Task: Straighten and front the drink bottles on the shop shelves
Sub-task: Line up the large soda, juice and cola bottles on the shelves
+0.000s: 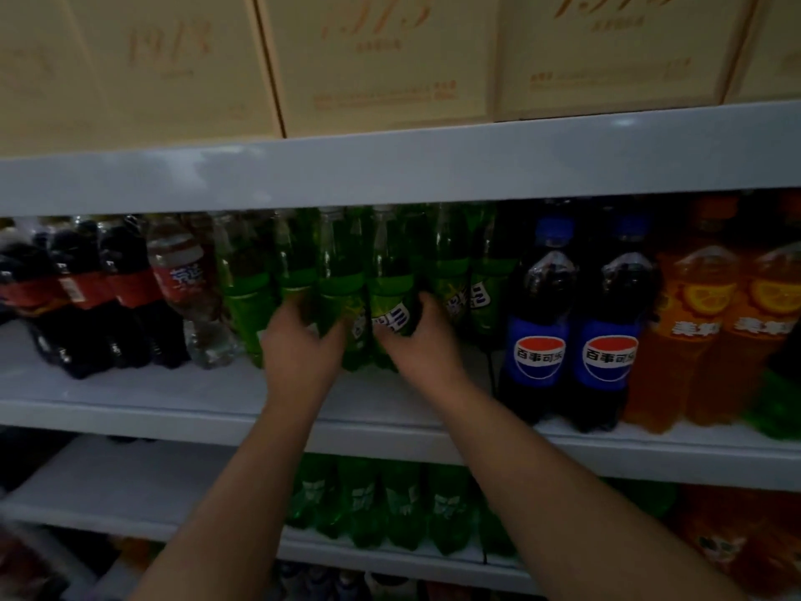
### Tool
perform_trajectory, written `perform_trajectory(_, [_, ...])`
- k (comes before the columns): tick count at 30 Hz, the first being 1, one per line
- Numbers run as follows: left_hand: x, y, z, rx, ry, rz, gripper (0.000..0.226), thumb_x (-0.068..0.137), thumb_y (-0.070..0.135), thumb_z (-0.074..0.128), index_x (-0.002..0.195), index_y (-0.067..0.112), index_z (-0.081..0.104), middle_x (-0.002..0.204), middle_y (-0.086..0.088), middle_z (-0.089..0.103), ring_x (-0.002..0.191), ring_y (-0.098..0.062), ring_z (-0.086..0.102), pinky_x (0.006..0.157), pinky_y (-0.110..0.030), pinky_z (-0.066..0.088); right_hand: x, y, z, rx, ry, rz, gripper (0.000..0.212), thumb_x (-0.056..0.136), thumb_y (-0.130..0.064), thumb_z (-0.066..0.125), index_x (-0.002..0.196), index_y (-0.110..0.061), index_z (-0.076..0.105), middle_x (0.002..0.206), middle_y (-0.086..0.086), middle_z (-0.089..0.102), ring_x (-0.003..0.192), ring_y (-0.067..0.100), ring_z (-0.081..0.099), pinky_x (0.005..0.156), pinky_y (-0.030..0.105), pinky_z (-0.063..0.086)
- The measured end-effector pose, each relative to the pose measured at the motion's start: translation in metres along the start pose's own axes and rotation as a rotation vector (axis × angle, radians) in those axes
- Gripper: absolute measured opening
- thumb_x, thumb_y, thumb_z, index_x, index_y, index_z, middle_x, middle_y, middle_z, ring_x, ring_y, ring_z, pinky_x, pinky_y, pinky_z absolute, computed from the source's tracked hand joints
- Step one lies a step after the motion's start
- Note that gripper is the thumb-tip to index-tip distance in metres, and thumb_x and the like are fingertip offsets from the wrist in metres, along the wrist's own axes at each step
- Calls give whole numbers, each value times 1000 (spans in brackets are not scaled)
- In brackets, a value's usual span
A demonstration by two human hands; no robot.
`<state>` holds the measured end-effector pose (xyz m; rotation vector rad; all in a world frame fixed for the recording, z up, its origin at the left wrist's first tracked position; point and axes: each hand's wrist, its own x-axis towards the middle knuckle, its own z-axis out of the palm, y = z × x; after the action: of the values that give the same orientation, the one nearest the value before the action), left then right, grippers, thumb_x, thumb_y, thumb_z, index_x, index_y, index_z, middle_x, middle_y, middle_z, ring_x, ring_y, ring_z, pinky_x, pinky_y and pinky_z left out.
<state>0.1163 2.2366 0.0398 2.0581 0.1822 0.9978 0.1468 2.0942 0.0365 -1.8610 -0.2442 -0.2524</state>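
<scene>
Right hand (422,340) has its grip wrapped around a green bottle (388,275), thumb on the near-left side and fingers round the right. The label is green with blue-and-white writing, too blurry to read. Left hand (299,344) is curled on the green bottles (299,271) just left of that one, though the blur hides which one it actually has. All of these stand set back on the middle shelf (130,383), in the centre of the row.

To the right, closer to the front edge, are two dark Pepsi bottles (539,331) with blue caps and blue labels reading 百事可乐. Past those are orange bottles (702,323) with orange-slice artwork and white characters starting 美年. To the left of the greens a clear bottle (186,279) with a red label leans over, then dark cola bottles (82,292) with red labels, also tilted.

Cream boxes (381,58) with gold numerals sit on the top shelf (390,167), too blurred to read for sure. More green bottles are on the lower shelf (403,501).
</scene>
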Motion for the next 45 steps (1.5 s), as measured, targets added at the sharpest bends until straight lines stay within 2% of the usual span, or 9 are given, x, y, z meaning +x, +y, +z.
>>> perform_trajectory(6, [16, -6, 22, 143, -67, 9, 65, 70, 43, 80, 119, 11, 53, 112, -12, 66, 100, -30, 63, 77, -38, 53, 19, 8, 20, 16, 113, -17, 65, 75, -27, 78, 131, -17, 45, 126, 2, 57, 112, 16, 54, 85, 22, 39])
perform_trajectory(10, [19, -10, 20, 110, -73, 34, 59, 73, 39, 79, 118, 10, 55, 113, -12, 67, 100, -31, 64, 76, -32, 49, 6, 11, 5, 75, 52, -19, 67, 79, -18, 73, 136, -26, 39, 120, -8, 56, 105, 4, 51, 85, 19, 39])
perform_trajectory(13, [18, -13, 12, 40, -158, 97, 55, 78, 37, 76, 121, 11, 55, 115, -7, 67, 102, -23, 63, 77, -24, 43, -11, 13, -17, 106, -32, -22, 66, 80, -20, 73, 130, -42, 37, 104, -32, 50, 91, -19, 51, 69, -1, 39])
perform_trajectory(18, [10, -17, -1, -294, -510, 75, 55, 83, 27, 72, 133, 30, 49, 125, 14, 61, 115, -4, 56, 97, -28, 45, -32, 18, -40, 169, -97, -22, 69, 85, -13, 68, 136, -48, 36, 115, -33, 54, 105, -16, 52, 84, 8, 43])
perform_trajectory(21, [3, -14, -3, -548, -689, 3, 47, 83, 17, 68, 121, 42, 53, 117, 22, 65, 113, 0, 58, 90, -21, 51, -42, 17, -44, 171, -88, -47, 74, 87, -8, 65, 142, -42, 31, 128, -23, 54, 116, -8, 50, 96, 18, 42])
perform_trajectory(27, [-1, -16, 2, -736, -790, -79, 49, 78, 18, 66, 122, 35, 54, 121, 9, 66, 116, -11, 59, 92, -28, 51, -57, 10, -46, 138, 6, -109, 81, 88, -2, 61, 143, -47, 21, 125, -39, 40, 111, -28, 38, 86, -3, 34])
perform_trajectory(34, [-15, -5, 16, -788, -841, -99, 57, 82, 10, 70, 129, 30, 46, 123, 6, 65, 118, -14, 58, 95, -33, 51, -68, 4, -46, 30, 144, -138, 84, 88, -2, 59, 150, -35, 13, 145, -13, 39, 131, 0, 37, 112, 31, 32])
perform_trajectory(40, [-20, -6, 24, -771, -785, -111, 73, 68, 12, 81, 127, 35, 44, 117, 9, 67, 111, -13, 63, 86, -28, 54, -81, 8, -33, -197, 322, -237, 86, 91, -11, 58, 152, -27, -1, 157, -4, 19, 142, 7, 18, 113, 17, 16])
perform_trajectory(45, [-10, -6, 31, -897, -840, -222, 72, 62, -2, 74, 123, 28, 49, 112, 0, 70, 107, -24, 65, 81, -34, 54, -115, 30, -28, -142, 468, -510, 68, 86, -4, 55, 146, -17, 26, 153, 2, 28, 142, 16, 25, 112, 22, 27])
